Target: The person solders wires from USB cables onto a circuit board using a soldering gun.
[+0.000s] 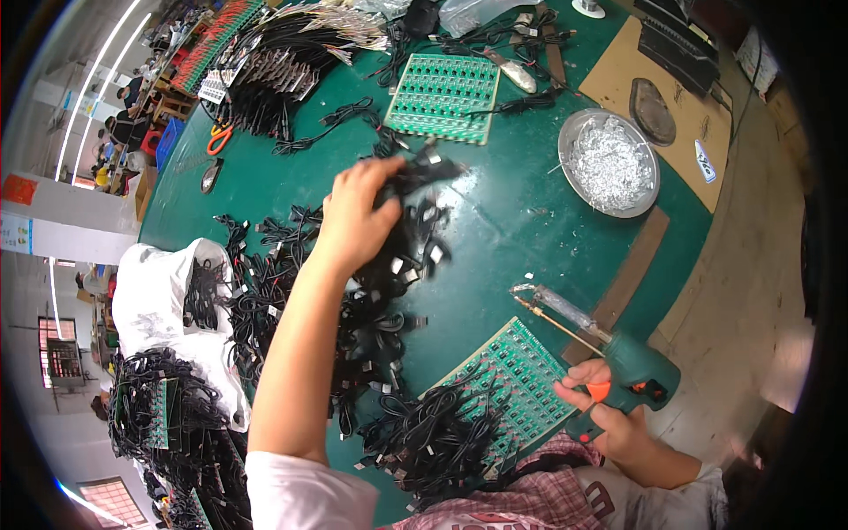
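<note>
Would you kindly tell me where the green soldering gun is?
In the head view, the soldering gun is at lower right, held in the right hand, beside the lower circuit board.

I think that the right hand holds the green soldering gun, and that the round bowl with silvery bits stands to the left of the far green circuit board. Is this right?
Not quite: the head view shows the round bowl to the right of the far green circuit board. The right hand does hold the green soldering gun.
</note>
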Motion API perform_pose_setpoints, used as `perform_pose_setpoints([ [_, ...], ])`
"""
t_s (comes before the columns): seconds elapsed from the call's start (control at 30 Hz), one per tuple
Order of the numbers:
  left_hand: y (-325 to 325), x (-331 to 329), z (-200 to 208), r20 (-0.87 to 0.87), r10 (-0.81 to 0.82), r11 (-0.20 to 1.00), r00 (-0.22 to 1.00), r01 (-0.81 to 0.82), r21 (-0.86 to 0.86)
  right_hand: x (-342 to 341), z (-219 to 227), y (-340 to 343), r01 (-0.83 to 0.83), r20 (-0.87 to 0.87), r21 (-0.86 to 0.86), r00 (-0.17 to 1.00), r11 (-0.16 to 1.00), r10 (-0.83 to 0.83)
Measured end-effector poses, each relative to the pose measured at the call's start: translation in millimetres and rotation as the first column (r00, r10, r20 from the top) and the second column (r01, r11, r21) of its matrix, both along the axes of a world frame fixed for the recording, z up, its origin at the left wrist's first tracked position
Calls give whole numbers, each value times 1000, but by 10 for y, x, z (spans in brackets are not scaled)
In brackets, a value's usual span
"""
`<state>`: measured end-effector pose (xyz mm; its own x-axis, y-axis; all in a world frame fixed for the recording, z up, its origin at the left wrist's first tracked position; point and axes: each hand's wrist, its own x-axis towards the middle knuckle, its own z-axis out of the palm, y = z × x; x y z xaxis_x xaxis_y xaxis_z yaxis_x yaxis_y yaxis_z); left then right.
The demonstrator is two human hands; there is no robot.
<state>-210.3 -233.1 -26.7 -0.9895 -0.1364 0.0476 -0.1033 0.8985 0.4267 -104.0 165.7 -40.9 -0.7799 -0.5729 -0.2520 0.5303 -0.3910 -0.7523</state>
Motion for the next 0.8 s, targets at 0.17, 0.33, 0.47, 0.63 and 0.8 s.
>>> perform_pose_setpoints([
  [0.17, 57, 436, 347, 186, -253, 968, 950, 248, 48, -24, -36, 33, -12, -27, -36, 1000, 999, 11],
  [0.33, -149, 126, 599, 51, -117, 968, 992, 102, 229, -27, -30, 46, 1, -8, -53, 1000, 999, -1],
  [0.47, -412, -568, 256, -190, 116, 993, 975, -113, 25, -1, -28, 30, 14, -12, -69, 1000, 997, -15],
  [0.63, -484, -739, 137, 99, 38, 976, 994, -16, -218, 29, -3, -7, 4, -10, -48, 1000, 999, -4],
  [0.8, -156, -180, 909, 57, 49, 933, 997, -66, 354, 27, -16, 45, 23, -9, -38, 1000, 999, -23],
])
